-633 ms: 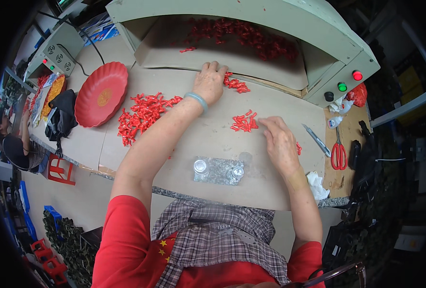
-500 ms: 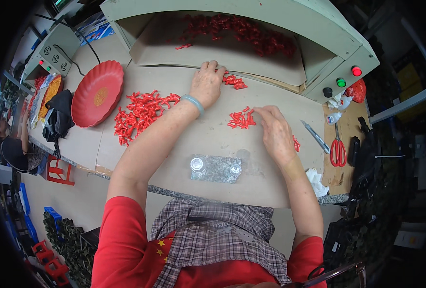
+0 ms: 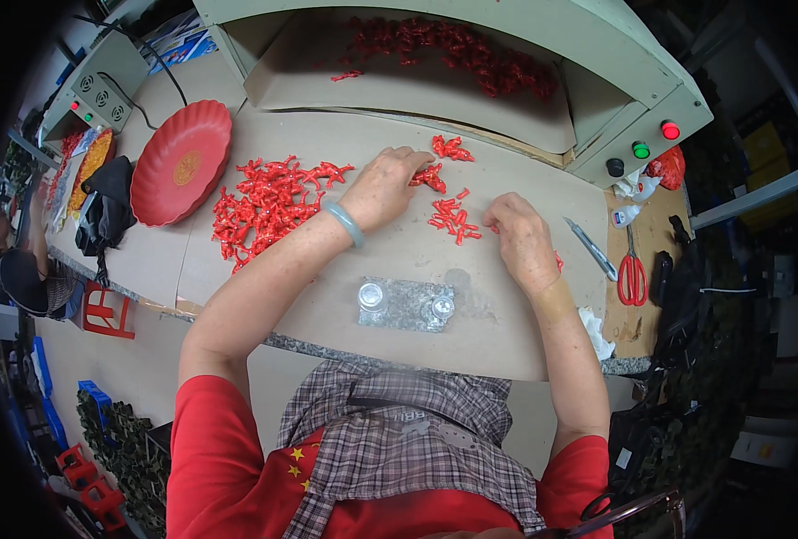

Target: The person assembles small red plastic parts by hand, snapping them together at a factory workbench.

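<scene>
My left hand (image 3: 385, 190), with a pale green bangle at the wrist, pinches a small glossy red plastic figure (image 3: 429, 178) by its near end. Just beyond it on the table lie a few more red figures (image 3: 453, 149). My right hand (image 3: 519, 235) has its thumb and fingers drawn together beside a small cluster of thin red pieces (image 3: 454, 221); whatever it holds is mostly hidden. Left of my left forearm spreads a large pile of red figures (image 3: 260, 207). Another bit of red shows beside my right wrist.
A light green machine (image 3: 610, 108) with an open bay full of red figures stands at the back. A scalloped red dish (image 3: 183, 166) is at left. To the right lie a cutter knife (image 3: 591, 250) and red-handled scissors (image 3: 632, 278). A clear block (image 3: 405, 306) sits near the front edge.
My left hand has come back from the machine's front edge toward me, and a red figure now shows in its fingers. The right hand's fingers have curled in more near the small cluster.
</scene>
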Tool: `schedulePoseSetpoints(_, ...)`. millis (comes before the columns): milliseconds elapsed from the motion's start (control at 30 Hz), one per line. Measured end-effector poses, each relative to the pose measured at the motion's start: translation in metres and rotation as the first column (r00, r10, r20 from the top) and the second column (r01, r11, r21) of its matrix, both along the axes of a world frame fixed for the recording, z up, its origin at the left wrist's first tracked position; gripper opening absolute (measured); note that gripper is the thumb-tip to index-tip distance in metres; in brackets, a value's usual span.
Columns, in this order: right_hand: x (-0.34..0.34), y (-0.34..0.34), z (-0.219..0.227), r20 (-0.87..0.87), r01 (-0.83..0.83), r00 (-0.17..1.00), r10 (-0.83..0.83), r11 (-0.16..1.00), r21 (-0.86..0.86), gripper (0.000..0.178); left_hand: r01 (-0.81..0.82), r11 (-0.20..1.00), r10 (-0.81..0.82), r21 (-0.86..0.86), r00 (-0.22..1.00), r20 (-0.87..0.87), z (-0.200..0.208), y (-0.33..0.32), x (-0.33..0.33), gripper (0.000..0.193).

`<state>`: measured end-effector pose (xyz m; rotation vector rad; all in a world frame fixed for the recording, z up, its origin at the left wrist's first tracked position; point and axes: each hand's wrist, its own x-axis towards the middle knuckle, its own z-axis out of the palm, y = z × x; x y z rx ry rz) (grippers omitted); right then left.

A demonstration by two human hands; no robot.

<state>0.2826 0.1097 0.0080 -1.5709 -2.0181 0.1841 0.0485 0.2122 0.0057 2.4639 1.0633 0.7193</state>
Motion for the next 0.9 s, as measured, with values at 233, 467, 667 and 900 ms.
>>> schedulePoseSetpoints(233, 0.003, -0.014, 0.017, -0.146, 0.065, 0.987, -0.065, 0.998, -0.008, 0.014, -0.036, 0.999, 0.036, 0.006, 0.997, -0.061, 0.002, -0.004, -0.012, 0.041)
schedulePoseSetpoints(467, -0.014, -0.018, 0.005, 0.066, 0.159, 0.985, -0.158, 0.987, -0.014, 0.009, -0.137, 0.989, 0.137, -0.050, 0.990, 0.012, 0.015, -0.010, -0.027, 0.036)
schedulePoseSetpoints(667, -0.016, -0.017, 0.006, 0.079, 0.119, 0.990, -0.121, 0.993, 0.026, 0.009, 0.023, 0.858, 0.207, -0.513, 0.899, 0.387, 0.040, -0.047, -0.048, 0.032)
schedulePoseSetpoints(900, -0.018, -0.029, 0.023, -0.186, 0.153, 0.971, -0.148, 0.988, 0.016, 0.008, 0.417, 0.598, 0.388, -0.685, 0.597, 0.702, 0.055, -0.095, -0.072, 0.025)
